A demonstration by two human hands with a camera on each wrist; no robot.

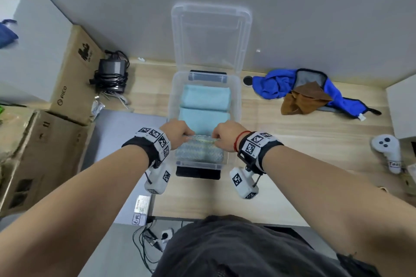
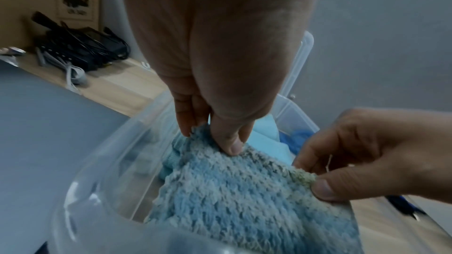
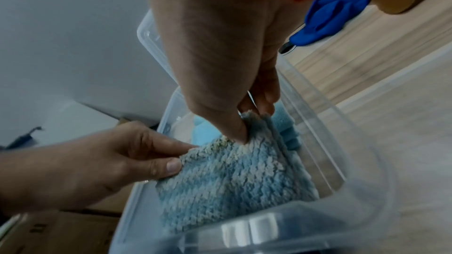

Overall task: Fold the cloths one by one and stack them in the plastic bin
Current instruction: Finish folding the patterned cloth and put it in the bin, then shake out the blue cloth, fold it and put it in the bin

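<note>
A folded fluffy blue-and-white cloth lies in the near end of the clear plastic bin. My left hand pinches its far left corner between thumb and fingers. At the far right corner my right hand pinches the same cloth. Two folded light-blue cloths lie further back in the bin. A heap of unfolded cloths, blue, brown and grey, sits on the table to the right.
The bin's lid stands open against the wall. Cardboard boxes and a tangle of black cables fill the left side. A white controller lies at the right edge, and a grey laptop sits left of the bin.
</note>
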